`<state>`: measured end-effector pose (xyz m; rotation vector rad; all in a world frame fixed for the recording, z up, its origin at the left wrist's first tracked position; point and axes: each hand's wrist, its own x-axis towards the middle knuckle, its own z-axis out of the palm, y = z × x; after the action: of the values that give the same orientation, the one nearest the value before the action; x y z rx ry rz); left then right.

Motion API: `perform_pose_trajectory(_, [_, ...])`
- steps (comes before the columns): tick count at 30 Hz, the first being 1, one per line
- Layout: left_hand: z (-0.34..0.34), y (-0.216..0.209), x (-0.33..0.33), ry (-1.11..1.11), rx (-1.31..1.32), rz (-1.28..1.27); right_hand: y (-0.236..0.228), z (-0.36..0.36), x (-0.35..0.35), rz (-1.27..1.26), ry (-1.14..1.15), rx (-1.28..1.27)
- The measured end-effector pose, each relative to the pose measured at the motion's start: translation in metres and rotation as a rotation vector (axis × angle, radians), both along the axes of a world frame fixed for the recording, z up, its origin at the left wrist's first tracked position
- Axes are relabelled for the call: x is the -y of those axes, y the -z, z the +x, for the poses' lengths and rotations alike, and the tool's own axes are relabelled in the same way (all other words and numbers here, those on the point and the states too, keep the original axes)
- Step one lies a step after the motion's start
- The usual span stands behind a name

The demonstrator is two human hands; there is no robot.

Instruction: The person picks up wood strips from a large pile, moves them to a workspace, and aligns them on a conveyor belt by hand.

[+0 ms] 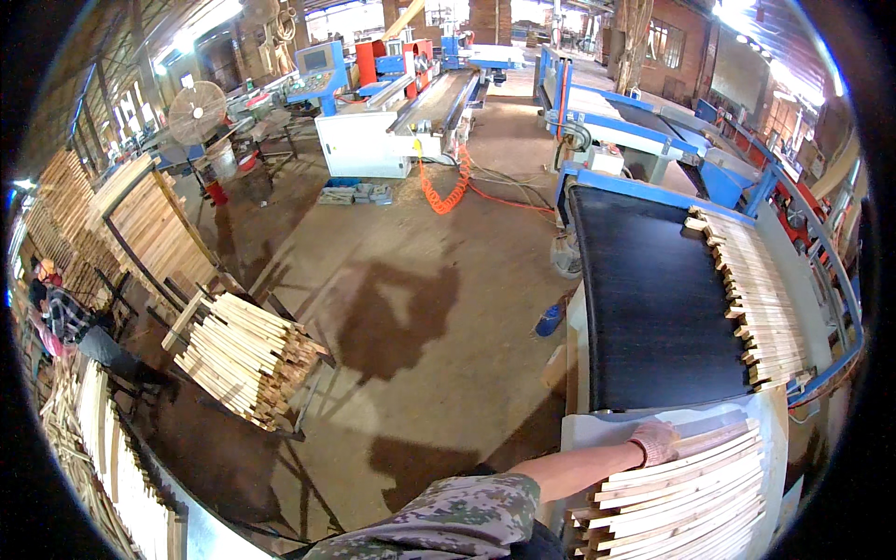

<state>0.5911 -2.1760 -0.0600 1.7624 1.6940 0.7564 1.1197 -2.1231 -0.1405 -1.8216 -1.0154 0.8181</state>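
My left arm, in a camouflage sleeve, reaches right across the lower part of the view. On my left hand [656,443] is what looks like a pale reddish glove. Its fingers look curled against the far end of a row of wooden strips [686,495], closed on the outermost ones. The strips lie side by side on a grey metal table [597,429], their left ends uneven. My fingertips are partly hidden. My right hand is out of the picture.
Beyond the table, a black conveyor belt [653,299] carries more wooden strips [756,289] along its right side. A rack of strips [247,359] stands left, near a person [84,327]. Behind are a white machine [364,145], an orange coiled hose [443,191] and a fan [198,112].
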Motion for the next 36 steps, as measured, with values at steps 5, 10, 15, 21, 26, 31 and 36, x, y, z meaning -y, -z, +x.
perform_pose_trajectory(5, [-0.001,-0.007,0.006,0.01,-0.02,-0.02,0.003,0.012,0.006,0.005,0.019,0.006])
perform_pose_trajectory(10, [-0.004,-0.003,0.007,-0.003,-0.032,-0.05,0.017,0.027,0.008,0.0,0.019,0.012])
perform_pose_trajectory(15, [-0.011,-0.013,0.012,-0.007,-0.035,-0.087,0.048,0.073,0.015,0.009,0.016,0.018])
perform_pose_trajectory(21, [-0.03,-0.01,0.014,0.179,-0.038,-0.132,0.007,0.076,0.04,-0.024,0.015,0.402])
perform_pose_trajectory(26, [-0.029,0.068,-0.032,0.293,-0.146,0.301,-0.086,-0.027,0.068,-0.226,0.106,0.619])
perform_pose_trajectory(31, [0.008,0.021,-0.012,0.277,0.373,-0.073,-0.068,0.005,0.074,-0.415,0.315,0.636])
perform_pose_trajectory(36, [-0.009,0.01,-0.013,0.281,0.178,-0.066,-0.115,-0.045,0.08,-0.377,0.413,0.415])
